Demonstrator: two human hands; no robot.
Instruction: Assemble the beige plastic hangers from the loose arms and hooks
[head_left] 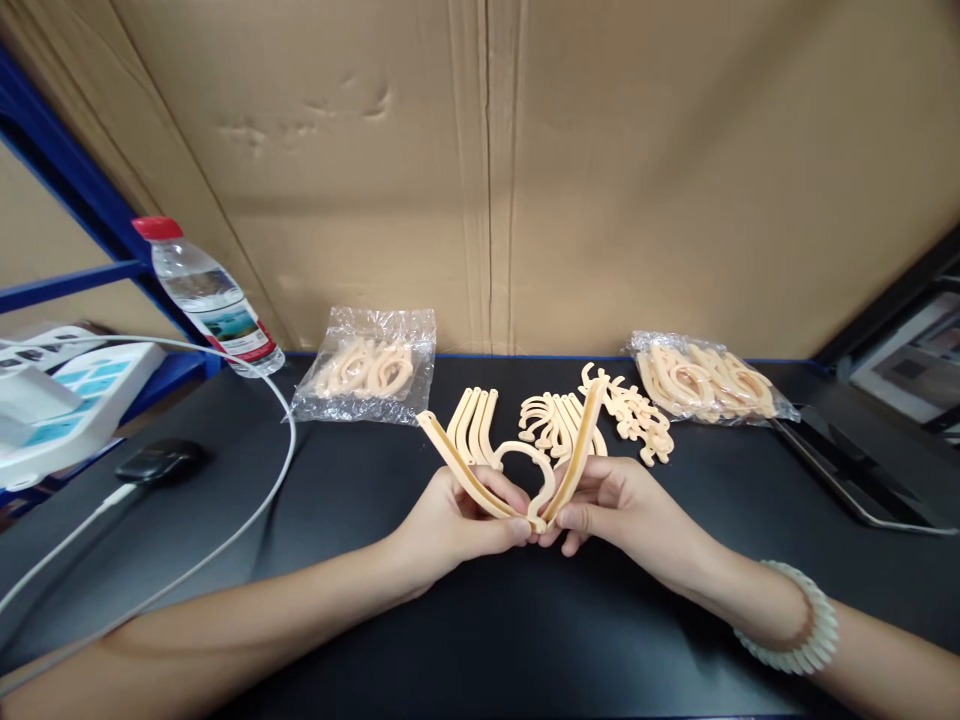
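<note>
My left hand (457,525) pinches the lower end of a long beige curved piece (466,474) that slants up to the left. In my right hand (626,510) is a second long beige piece (581,450), slanting up to the right. Their lower ends meet between my fingertips, together with a hook-shaped beige piece (546,480) that curls up between them. Just behind my hands, several beige strips (472,425) lie side by side on the black table (360,640). More curved pieces (551,420) and a pile of small hooked pieces (637,415) are to the right.
Clear bags of beige parts stand at the back left (367,370) and back right (705,380). A water bottle (217,305), a white cable (281,465), a black device (159,461) and a power strip (75,400) are left; a dark tablet (862,470) lies right.
</note>
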